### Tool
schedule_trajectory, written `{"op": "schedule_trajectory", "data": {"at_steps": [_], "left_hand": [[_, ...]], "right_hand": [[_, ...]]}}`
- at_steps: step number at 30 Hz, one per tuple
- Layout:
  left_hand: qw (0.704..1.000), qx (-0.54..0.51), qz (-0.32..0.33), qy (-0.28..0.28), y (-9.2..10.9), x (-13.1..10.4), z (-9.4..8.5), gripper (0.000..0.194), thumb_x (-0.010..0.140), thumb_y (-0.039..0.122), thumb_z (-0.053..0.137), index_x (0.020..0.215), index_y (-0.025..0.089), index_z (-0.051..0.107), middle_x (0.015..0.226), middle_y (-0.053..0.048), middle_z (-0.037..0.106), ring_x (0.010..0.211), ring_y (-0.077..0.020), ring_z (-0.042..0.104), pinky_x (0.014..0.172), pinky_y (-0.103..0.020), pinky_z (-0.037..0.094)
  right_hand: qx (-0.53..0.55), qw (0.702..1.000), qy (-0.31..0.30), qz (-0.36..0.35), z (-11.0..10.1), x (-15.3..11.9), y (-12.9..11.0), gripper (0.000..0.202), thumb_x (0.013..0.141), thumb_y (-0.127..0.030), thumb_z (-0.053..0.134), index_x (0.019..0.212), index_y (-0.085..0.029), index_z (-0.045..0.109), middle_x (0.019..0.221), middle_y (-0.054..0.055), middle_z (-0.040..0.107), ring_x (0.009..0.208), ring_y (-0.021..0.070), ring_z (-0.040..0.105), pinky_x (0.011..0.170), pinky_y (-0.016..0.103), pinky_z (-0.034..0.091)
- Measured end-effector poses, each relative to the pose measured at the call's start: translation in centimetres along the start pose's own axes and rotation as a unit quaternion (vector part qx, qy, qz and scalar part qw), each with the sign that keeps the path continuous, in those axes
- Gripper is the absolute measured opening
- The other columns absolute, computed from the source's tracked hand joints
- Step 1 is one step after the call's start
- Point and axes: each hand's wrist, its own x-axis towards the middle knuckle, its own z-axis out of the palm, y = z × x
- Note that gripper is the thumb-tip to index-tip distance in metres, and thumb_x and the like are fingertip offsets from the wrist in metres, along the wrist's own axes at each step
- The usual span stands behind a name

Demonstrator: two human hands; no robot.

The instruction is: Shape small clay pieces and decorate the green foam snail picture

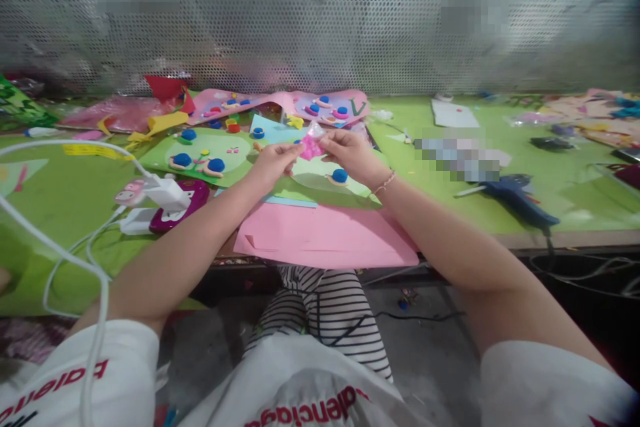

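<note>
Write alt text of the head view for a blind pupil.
A person's left hand and right hand hold a small pink item, apparently in clear plastic, above a green craft sheet with blue-topped shapes. A pink sheet lies nearer the person; a blue glue gun lies to the right.

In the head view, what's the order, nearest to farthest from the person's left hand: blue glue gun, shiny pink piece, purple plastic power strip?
1. Shiny pink piece, pinched by the left hand.
2. Purple plastic power strip, to the hand's left.
3. Blue glue gun, far to the right.
</note>
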Motion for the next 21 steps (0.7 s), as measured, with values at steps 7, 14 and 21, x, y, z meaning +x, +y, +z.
{"op": "schedule_trajectory", "data": {"at_steps": [7, 14, 21], "left_hand": [[0.976, -0.178, -0.122, 0.03, 1.6, -0.5, 0.6, 0.008, 0.08, 0.014, 0.056, 0.075, 0.01, 0.061, 0.066, -0.002, 0.057, 0.056, -0.0059, 0.054, 0.056, -0.019, 0.045], [0.969, -0.214, -0.119, -0.011, 1.2, -0.1, 0.5, 0.012, 0.075, 0.005, 0.049, 0.074, 0.008, 0.06, 0.073, -0.007, 0.065, 0.073, -0.0111, 0.064, 0.077, -0.023, 0.051], [0.971, -0.208, -0.095, -0.072, 1.4, -1.4, 1.5, 0.023, 0.07, -0.002, 0.049, 0.082, 0.009, 0.065, 0.079, -0.006, 0.068, 0.08, -0.0099, 0.065, 0.094, -0.028, 0.05]], "right_hand": [[0.057, 0.982, 0.182, 0.011, -3.4, 2.0, 1.0, 0.031, 0.075, -0.037, 0.075, 0.066, -0.019, 0.052, 0.06, -0.005, 0.048, 0.055, 0.0048, 0.05, 0.055, 0.016, 0.047], [-0.061, 0.989, 0.12, -0.067, -2.0, 1.1, 0.6, 0.012, 0.076, -0.03, 0.072, 0.073, -0.02, 0.065, 0.085, 0.002, 0.065, 0.096, 0.0149, 0.061, 0.091, 0.031, 0.05], [-0.106, 0.992, -0.001, -0.074, 1.3, -0.8, -0.2, 0.015, 0.072, -0.03, 0.074, 0.079, -0.019, 0.069, 0.117, 0.008, 0.062, 0.11, 0.0204, 0.059, 0.092, 0.036, 0.052]]}}
